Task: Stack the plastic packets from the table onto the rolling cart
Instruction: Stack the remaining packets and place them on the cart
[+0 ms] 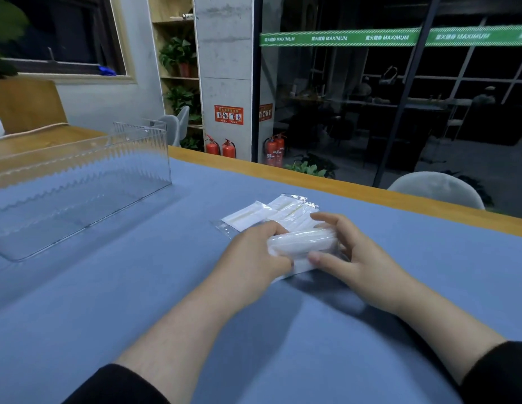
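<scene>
Across the whole foreground runs a table point(108, 301) covered in blue cloth, with a wooden edge along its far side. On its left portion stands a large clear plastic bin point(79, 182), open at the top, with ribbed walls. Beyond the table's far edge, a grey chair back point(437, 188) rises at the right, and red fire extinguishers point(222, 147) stand by a concrete pillar farther back.

Near the middle of the table, both forearms reach forward from black sleeves point(117, 386). Between the hands is a bundle of plastic packets point(302, 242), white and translucent, lifted slightly above the cloth at its upper edge; motion blur hides its detail. The left hand point(254, 255) grips the bundle's left end, fingers curled round it. The right hand point(353, 255) clasps the right end, thumb on the near side and fingers curved over the far side.

Just behind the hands, more flat plastic packets point(271, 212) lie overlapping on the cloth, touching one another.
</scene>
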{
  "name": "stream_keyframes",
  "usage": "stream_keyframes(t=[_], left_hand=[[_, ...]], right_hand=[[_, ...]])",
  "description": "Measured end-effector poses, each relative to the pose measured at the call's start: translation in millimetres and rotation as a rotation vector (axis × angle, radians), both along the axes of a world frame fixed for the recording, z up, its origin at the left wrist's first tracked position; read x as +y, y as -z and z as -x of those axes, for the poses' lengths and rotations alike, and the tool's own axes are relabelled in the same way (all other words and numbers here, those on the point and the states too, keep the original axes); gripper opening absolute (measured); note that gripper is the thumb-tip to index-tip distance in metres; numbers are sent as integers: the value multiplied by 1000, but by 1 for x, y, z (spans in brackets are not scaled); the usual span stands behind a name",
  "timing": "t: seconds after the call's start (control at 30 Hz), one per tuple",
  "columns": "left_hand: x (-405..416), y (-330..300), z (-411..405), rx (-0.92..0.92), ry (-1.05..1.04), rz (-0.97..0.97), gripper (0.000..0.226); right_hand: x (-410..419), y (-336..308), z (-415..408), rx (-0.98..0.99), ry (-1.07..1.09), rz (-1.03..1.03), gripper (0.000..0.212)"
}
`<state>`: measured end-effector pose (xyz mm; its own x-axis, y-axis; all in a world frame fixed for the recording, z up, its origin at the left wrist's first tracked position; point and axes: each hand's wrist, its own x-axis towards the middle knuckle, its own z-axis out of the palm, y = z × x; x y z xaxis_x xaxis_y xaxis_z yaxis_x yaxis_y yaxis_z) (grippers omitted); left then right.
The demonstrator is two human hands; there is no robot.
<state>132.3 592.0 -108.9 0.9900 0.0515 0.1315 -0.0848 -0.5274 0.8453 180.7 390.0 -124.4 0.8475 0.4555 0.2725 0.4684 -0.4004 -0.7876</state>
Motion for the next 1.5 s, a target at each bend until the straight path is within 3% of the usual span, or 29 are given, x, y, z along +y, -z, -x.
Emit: stream_keyframes(t=[0.13,0.23,0.37,0.63,0.77,0.9,1.0,1.2,1.33,1.5], left_hand=[[22,-10,-3,-174,-285,8,19],[44,-20,-3,-292,-529,121,18],[56,-17,-7,-327,-669,147,20],[58,-10,-12,-296,-652,179,19],[61,-9,-16,-292,-653,290,19],[63,-8,-16,-288,-656,454,28],[60,-7,-15,-201,-583,578,33],[52,-6,-13,19,-426,801,32],[43,-5,-11,95,-344,861,34],[30,-9,-11,147,-210,1094,28]], right_hand=[[1,-9,-12,-115,271,-106,28],[15,-19,-28,-132,360,165,22],[66,-33,-61,-105,258,460,40],[130,-44,-113,78,266,779,68],[133,-46,-113,209,271,556,66],[116,-43,-103,197,330,259,24],[85,-45,-85,163,312,-49,12],[42,-53,-52,355,237,-589,12],[56,-49,-37,421,243,-650,13],[80,-31,-32,372,378,-527,19]])
